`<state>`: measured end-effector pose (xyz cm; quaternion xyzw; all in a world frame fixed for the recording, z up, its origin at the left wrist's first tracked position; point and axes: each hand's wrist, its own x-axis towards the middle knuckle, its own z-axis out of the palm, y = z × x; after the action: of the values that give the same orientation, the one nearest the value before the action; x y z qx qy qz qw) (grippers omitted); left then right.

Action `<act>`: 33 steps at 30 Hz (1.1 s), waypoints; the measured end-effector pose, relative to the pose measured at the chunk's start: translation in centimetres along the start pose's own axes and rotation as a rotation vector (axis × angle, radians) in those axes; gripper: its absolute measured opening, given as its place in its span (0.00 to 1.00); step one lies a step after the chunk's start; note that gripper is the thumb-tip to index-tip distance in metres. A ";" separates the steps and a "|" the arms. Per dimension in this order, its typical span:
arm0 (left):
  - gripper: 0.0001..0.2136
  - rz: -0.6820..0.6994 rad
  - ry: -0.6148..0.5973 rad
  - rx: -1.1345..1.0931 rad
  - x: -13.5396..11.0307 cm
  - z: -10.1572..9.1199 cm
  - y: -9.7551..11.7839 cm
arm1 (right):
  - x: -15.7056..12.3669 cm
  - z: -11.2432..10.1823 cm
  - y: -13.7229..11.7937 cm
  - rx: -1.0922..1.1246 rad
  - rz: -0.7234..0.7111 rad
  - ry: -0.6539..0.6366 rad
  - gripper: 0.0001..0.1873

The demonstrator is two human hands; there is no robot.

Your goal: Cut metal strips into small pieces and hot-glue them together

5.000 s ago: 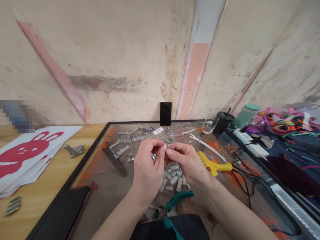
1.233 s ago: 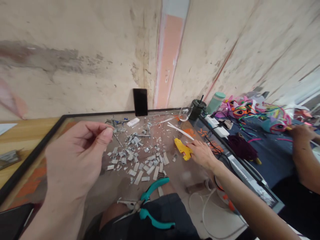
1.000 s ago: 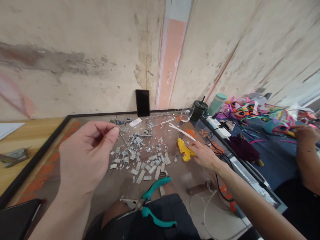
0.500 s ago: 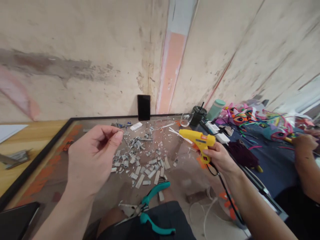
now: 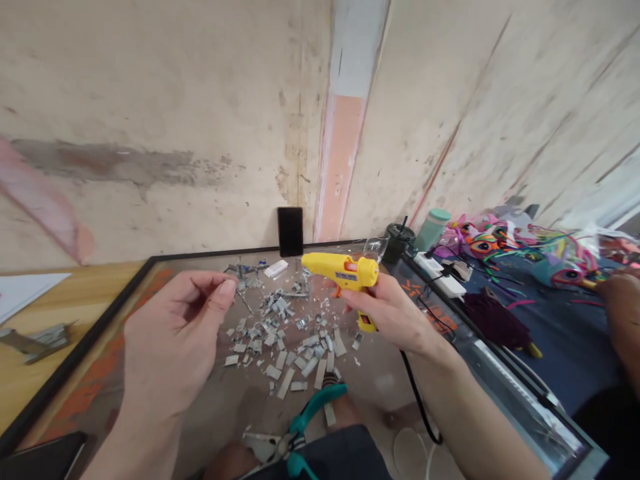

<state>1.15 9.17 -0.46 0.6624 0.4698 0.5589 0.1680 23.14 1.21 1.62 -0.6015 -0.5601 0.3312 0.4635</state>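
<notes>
My right hand (image 5: 387,310) grips a yellow glue gun (image 5: 343,272) by its handle, lifted above the glass table top (image 5: 165,333), nozzle pointing left toward my left hand. My left hand (image 5: 173,337) is raised at the left with thumb and forefinger pinched on a tiny piece too small to make out. Several small grey metal staple pieces (image 5: 287,340) lie scattered on the glass between and below my hands. The gun's black cord (image 5: 415,400) hangs down from my right hand.
Teal-handled pliers (image 5: 300,433) lie near the front edge. A black phone (image 5: 291,231) leans on the wall. A glass, a dark cup (image 5: 399,240), a green bottle (image 5: 431,227) and a white power strip (image 5: 440,275) stand at right. Another person's hand (image 5: 623,300) works among colourful craft pieces.
My right hand reached right, picked the yellow glue gun off the table and brought it up toward the centre. My left hand stayed raised, pinching.
</notes>
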 end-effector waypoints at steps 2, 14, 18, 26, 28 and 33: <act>0.04 -0.067 -0.060 -0.095 0.0 -0.1 -0.2 | 0.1 0.3 -0.5 0.008 -0.004 -0.022 0.12; 0.05 -0.129 -0.093 -0.289 -0.8 0.6 0.6 | -1.4 -0.7 0.6 0.120 -0.175 -0.208 0.16; 0.03 -0.136 -0.108 -0.329 -1.0 0.5 1.3 | -2.4 -0.7 0.6 0.103 -0.240 -0.241 0.17; 0.02 -0.089 -0.095 -0.338 -1.3 0.4 2.3 | -3.6 -0.4 -0.1 0.011 -0.308 -0.159 0.12; 0.03 -0.087 -0.110 -0.345 -1.4 0.5 2.4 | -3.7 -0.2 -0.4 0.002 -0.326 -0.143 0.12; 0.03 -0.067 -0.127 -0.356 -1.5 0.5 2.4 | -4.0 0.2 -1.0 -0.035 -0.257 -0.119 0.13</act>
<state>2.74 6.88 0.26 0.6402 0.3737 0.5843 0.3303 21.96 -2.77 2.01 -0.5121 -0.6647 0.2942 0.4575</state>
